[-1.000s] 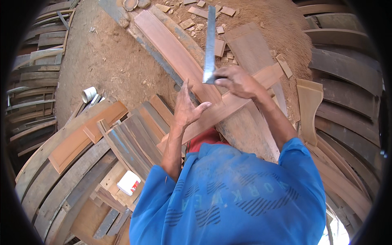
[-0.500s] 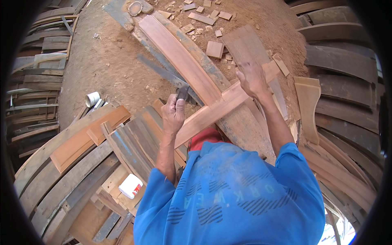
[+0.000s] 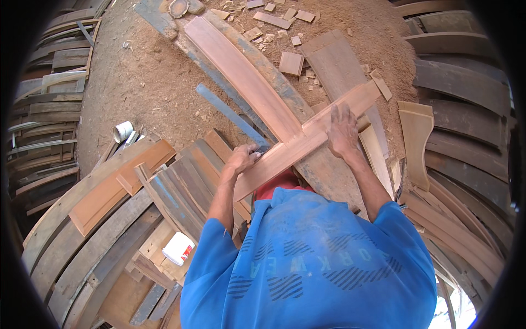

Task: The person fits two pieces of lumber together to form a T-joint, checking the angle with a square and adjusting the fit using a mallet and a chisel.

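Close to my lap, a reddish wooden board (image 3: 287,156) lies slantwise, meeting the end of a longer plank (image 3: 241,68) in a T shape. Both rest on a weathered thick beam (image 3: 329,170). My left hand (image 3: 241,160) is closed at the board's left edge, around the end of a long flat metal blade (image 3: 227,112). This blade points away to the upper left; its dark grip is mostly hidden by my fingers, and I cannot tell its exact kind. Laid flat on the board's right part, my right hand (image 3: 342,134) has its fingers stretched out and holds nothing.
Small wood offcuts (image 3: 291,63) and sawdust cover the ground ahead. A wide brown plank (image 3: 337,66) lies beyond my right hand. Curved boards are stacked at left (image 3: 82,257) and right (image 3: 463,82). A white bucket (image 3: 178,248) stands at lower left, a white can (image 3: 123,131) farther off.
My left hand has come down toward the board's edge with the bladed tool, turning its blade. My right hand has lowered from a raised position and flattened onto the board.
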`<action>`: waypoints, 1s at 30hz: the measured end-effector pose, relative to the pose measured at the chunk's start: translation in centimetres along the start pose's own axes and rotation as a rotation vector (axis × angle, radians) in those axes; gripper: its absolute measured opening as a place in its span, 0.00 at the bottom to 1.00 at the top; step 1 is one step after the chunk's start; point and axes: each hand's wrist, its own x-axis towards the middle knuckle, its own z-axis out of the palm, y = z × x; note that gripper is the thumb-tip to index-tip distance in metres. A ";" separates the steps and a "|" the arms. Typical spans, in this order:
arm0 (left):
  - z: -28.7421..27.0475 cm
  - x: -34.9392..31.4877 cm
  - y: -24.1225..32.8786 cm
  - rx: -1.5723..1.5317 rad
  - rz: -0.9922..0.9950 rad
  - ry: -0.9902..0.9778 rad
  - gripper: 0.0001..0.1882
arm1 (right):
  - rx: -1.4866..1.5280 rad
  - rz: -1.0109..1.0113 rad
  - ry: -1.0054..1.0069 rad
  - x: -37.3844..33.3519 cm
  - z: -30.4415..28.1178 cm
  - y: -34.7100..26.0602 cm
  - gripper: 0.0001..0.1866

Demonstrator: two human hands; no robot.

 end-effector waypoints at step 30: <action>-0.1 2.3 1.7 0.013 0.042 -0.073 0.21 | 0.019 0.018 -0.012 0.1 -0.2 -0.3 0.46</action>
